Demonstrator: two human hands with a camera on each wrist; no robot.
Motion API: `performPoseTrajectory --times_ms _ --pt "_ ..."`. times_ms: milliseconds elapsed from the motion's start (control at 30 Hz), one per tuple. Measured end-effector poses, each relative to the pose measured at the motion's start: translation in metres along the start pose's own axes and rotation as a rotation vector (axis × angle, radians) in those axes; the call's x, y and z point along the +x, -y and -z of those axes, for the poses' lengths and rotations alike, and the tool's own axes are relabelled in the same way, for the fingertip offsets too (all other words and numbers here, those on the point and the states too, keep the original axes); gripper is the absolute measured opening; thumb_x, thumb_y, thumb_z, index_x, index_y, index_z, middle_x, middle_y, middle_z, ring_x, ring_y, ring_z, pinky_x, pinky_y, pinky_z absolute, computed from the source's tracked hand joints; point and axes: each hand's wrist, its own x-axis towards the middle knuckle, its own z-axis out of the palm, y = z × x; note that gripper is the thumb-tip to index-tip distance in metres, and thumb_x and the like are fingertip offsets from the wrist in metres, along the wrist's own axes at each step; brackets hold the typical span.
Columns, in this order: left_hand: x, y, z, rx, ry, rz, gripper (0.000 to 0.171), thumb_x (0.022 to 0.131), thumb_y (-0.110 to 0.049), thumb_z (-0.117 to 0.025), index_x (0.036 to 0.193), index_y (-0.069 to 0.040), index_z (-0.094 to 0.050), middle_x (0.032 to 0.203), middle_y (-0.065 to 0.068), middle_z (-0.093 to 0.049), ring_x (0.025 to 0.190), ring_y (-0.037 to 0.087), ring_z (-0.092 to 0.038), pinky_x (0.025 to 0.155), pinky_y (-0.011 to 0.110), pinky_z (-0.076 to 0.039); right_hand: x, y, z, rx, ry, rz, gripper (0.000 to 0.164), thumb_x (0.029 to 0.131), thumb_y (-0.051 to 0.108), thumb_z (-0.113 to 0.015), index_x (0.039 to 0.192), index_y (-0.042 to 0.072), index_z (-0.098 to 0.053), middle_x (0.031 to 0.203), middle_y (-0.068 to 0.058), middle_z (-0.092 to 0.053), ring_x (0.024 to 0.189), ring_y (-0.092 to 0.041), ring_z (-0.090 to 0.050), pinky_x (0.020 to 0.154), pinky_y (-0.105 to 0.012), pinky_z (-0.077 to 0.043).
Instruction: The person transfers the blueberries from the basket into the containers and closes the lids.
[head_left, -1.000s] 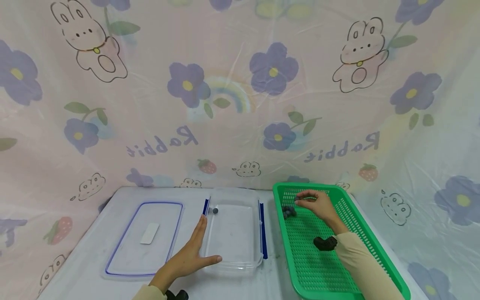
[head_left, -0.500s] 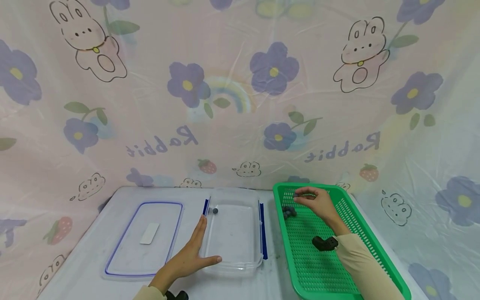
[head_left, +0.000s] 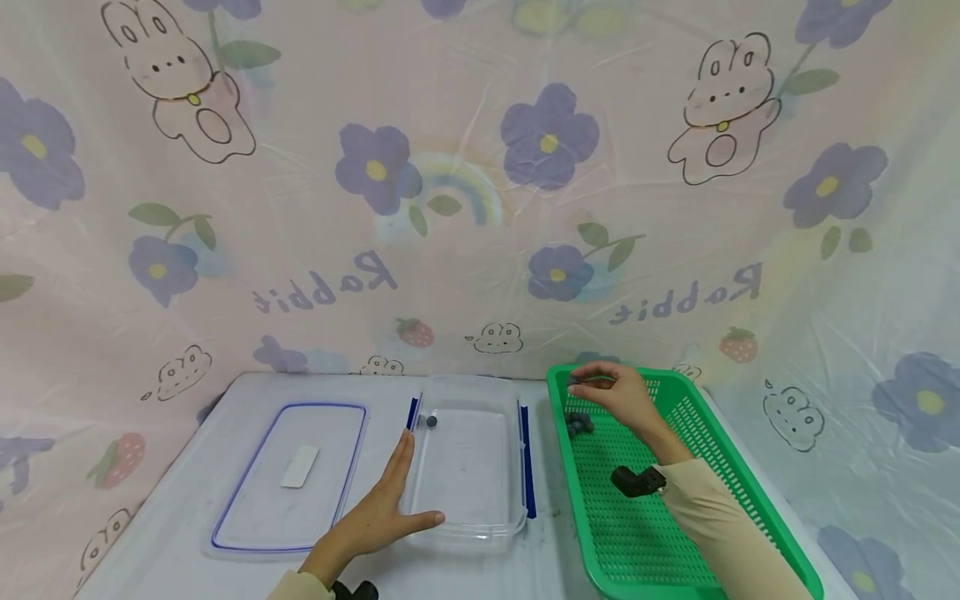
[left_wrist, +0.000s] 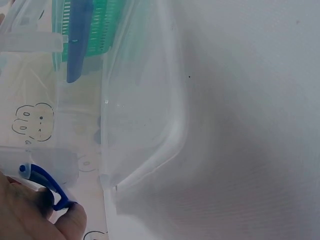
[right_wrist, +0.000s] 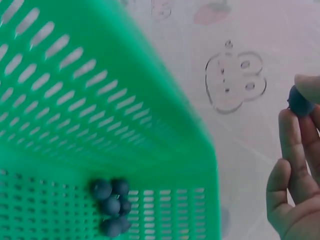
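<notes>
Backdrop: pale sheet (head_left: pixel 465 250) right across the frame, rabbits, purple flowers and strawberries all over it, "Rabbit" printed backwards through the middle.
Table: white cover (head_left: pixel 168 550), filling much of the lower frame.
Basket: green basket (head_left: pixel 637 537), lower right, slotted walls, and down in its upper left corner sits a huddle of dark berries (right_wrist: pixel 110 206), touching one another.
Right hand (head_left: pixel 622 398): up over that same corner, and it has one! Thumb and fingertips are clamped on a single held berry (right_wrist: pixel 299 104), dark blue, at the right edge of the right wrist view and beyond the basket's rim there.
Container: clear box (head_left: pixel 465 483), lower centre, lidless, a blue clip (head_left: pixel 528 462) hanging down its right side, one lone berry (head_left: pixel 431 422) in its upper left part.
Left hand (head_left: pixel 378 512): alongside the box's left edge, fingers straight and close together, thumb spread well away toward the lower left corner; how firmly it presses, I cannot tell.
Lid: blue-rimmed lid (head_left: pixel 262 517), lower left, flat on the cover, white label (head_left: pixel 300 467) near its middle.
Sleeves: beige sleeve (head_left: pixel 727 525) on the right arm, matching on the left.
</notes>
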Motion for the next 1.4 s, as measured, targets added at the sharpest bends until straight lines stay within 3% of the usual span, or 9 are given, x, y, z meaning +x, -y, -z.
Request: performPoseTrajectory --times_ms 433,833,1400 --pt "0.0 0.001 0.0 0.009 0.003 0.006 0.118 0.083 -0.045 -0.075 0.154 -0.011 0.013 0.159 0.011 0.016 0.144 0.038 0.003 0.108 0.064 -0.014 0.016 0.033 -0.036 0.031 0.074 0.027 0.03 0.085 0.02 -0.078 0.109 0.006 -0.069 0.11 -0.01 -0.066 0.097 -0.023 -0.066 0.082 -0.041 -0.054" --pt "0.0 0.001 0.0 0.02 -0.006 0.006 0.118 0.082 -0.045 -0.076 0.155 -0.009 0.011 0.16 0.013 0.015 0.144 0.038 0.002 0.108 0.063 -0.014 0.029 0.051 -0.067 0.075 0.168 0.08 0.03 0.086 0.009 -0.075 0.113 -0.001 -0.067 0.111 -0.016 -0.066 0.097 -0.029 -0.066 0.081 -0.042 -0.055" --pt "0.002 0.003 -0.002 0.026 -0.02 0.024 0.119 0.081 -0.049 -0.075 0.155 -0.01 0.009 0.16 0.012 0.013 0.144 0.039 0.0 0.108 0.064 -0.016 0.052 0.048 -0.113 0.069 0.206 0.159 0.028 0.085 0.011 -0.076 0.109 0.001 -0.07 0.098 -0.007 -0.071 0.089 -0.021 -0.067 0.077 -0.035 -0.056"
